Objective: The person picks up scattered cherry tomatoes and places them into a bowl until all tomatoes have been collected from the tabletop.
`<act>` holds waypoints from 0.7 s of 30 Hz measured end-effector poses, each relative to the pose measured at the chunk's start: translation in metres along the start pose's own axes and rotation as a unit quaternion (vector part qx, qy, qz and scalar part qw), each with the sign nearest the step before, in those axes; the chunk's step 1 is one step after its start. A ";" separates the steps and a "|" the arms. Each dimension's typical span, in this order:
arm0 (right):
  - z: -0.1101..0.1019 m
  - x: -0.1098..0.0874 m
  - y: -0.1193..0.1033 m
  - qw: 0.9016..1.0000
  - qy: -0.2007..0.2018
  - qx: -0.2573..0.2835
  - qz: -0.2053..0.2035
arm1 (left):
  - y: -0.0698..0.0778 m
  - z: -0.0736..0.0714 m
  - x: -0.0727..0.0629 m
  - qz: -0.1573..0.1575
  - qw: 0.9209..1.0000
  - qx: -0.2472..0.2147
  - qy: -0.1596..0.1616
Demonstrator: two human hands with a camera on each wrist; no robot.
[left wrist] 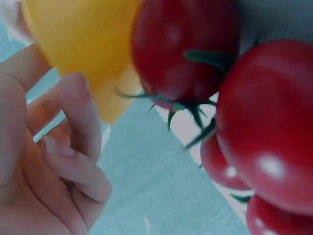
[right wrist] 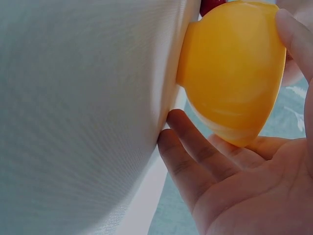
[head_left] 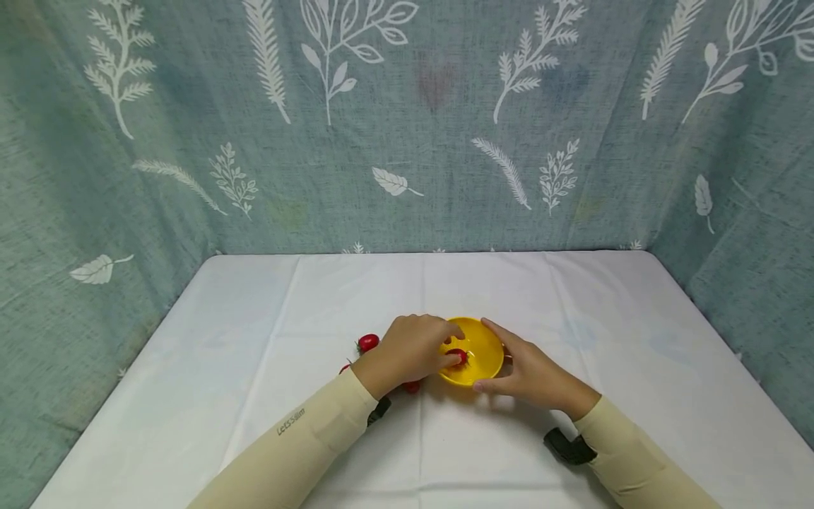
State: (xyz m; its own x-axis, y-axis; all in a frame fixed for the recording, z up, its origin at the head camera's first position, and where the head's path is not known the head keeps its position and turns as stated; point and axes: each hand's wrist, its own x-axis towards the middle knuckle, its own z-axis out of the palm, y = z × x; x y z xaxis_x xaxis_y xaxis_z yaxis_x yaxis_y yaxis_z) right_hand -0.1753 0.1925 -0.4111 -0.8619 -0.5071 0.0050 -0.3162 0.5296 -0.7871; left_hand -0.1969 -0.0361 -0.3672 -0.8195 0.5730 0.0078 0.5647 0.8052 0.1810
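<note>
A yellow bowl (head_left: 485, 364) stands on the white-covered table, with a small red tomato (head_left: 461, 353) inside it. My right hand (head_left: 537, 373) holds the bowl from the right, thumb at the near rim and a finger at the far rim. Over the bowl's left side reaches my left hand (head_left: 416, 346), its thumb touching the tomato while the forefinger stands apart from it. Beside and partly behind the left hand lie more tomatoes, one beyond the wrist (head_left: 368, 343) and one below the hand (head_left: 412, 387). Large in the left wrist view are several tomatoes (left wrist: 274, 122) with green stems.
A white cloth (head_left: 210, 424) with fold creases covers the table. Behind and at both sides hangs a grey-green curtain (head_left: 394, 148) with white leaf prints. Dark straps (head_left: 569, 447) sit at the wrists, below beige sleeves.
</note>
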 end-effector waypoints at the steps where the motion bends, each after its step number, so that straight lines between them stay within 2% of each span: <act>1: 0.000 0.000 0.000 1.000 0.000 0.001 0.000 | -0.001 -0.002 -0.003 0.001 1.000 -0.006 0.010; 8: -0.001 0.000 -0.002 1.000 0.011 -0.017 -0.003 | -0.011 -0.016 -0.026 0.015 0.994 -0.037 0.100; 11: -0.001 0.000 -0.001 1.000 0.014 -0.019 0.001 | -0.019 -0.021 -0.034 0.008 0.992 -0.035 0.124; 14: -0.001 0.000 -0.001 1.000 0.015 -0.017 0.009 | -0.027 -0.024 -0.040 -0.011 0.991 -0.037 0.131; 21: 0.002 0.000 -0.001 1.000 0.011 -0.009 0.012 | -0.046 -0.029 -0.050 -0.062 0.990 -0.060 0.115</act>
State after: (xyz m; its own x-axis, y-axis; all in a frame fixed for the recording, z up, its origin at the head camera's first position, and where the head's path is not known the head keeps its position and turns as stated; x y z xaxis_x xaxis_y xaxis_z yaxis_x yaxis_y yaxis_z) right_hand -0.1745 0.1905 -0.4120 -0.8775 -0.4796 0.0005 -0.3033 0.5540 -0.7753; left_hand -0.1844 -0.1065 -0.3474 -0.8898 0.4108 0.1986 0.4546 0.8354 0.3090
